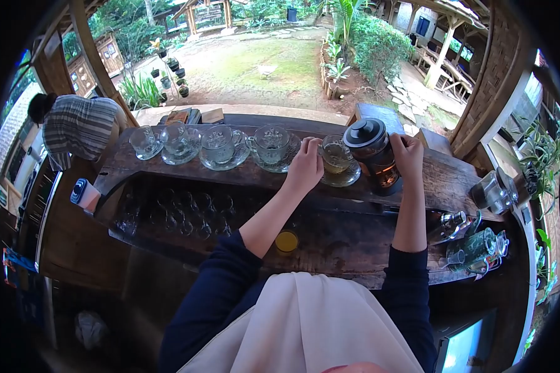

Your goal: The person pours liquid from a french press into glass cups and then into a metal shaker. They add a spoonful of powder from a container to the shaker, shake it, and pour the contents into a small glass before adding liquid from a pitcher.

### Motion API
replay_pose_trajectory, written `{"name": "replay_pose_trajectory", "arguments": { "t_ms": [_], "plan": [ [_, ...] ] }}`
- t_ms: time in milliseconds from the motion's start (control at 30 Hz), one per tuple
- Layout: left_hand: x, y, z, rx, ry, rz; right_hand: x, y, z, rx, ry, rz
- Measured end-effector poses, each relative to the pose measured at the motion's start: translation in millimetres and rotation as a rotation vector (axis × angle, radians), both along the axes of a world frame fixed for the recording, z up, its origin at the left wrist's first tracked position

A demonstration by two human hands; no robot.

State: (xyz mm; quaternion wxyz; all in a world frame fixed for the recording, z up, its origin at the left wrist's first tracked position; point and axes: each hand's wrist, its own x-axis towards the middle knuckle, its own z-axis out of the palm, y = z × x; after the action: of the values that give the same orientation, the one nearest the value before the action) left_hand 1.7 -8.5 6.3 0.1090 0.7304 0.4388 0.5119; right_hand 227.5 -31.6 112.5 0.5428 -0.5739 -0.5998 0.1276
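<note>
My right hand [407, 155] is closed on the handle of a French press [374, 158] with a black lid and dark contents. The press is tilted a little toward a glass cup [336, 155] on a glass saucer [342, 178]; this cup holds some yellowish-brown liquid. At that cup's handle, the fingers of my left hand [306, 163] are pinched together. Just left of my left hand is another glass cup [272, 143] on its saucer. Further left stand more glass cups, among them one [218, 143] on a saucer.
Several glasses [193, 214] stand on the lower shelf, with a yellow-filled glass [287, 241] nearer me. A glass jar [493, 193] and a glass pitcher [473, 248] are at right. A bending person [81, 127] is at far left, beyond the counter's end.
</note>
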Motion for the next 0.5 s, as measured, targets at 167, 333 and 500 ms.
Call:
{"name": "replay_pose_trajectory", "arguments": {
  "t_ms": [167,333,500],
  "plan": [
    [0.5,1.0,-0.5,-0.003,-0.007,0.008,-2.8,-3.6,4.5,0.006,-0.007,0.003],
    [1.2,2.1,-2.7,0.065,-0.03,0.013,-1.6,-4.3,5.2,-0.018,-0.062,-0.029],
    [1.7,2.3,-2.4,0.077,-0.03,0.014,3.8,0.5,-1.9,-0.018,-0.049,-0.022]
  ]
}}
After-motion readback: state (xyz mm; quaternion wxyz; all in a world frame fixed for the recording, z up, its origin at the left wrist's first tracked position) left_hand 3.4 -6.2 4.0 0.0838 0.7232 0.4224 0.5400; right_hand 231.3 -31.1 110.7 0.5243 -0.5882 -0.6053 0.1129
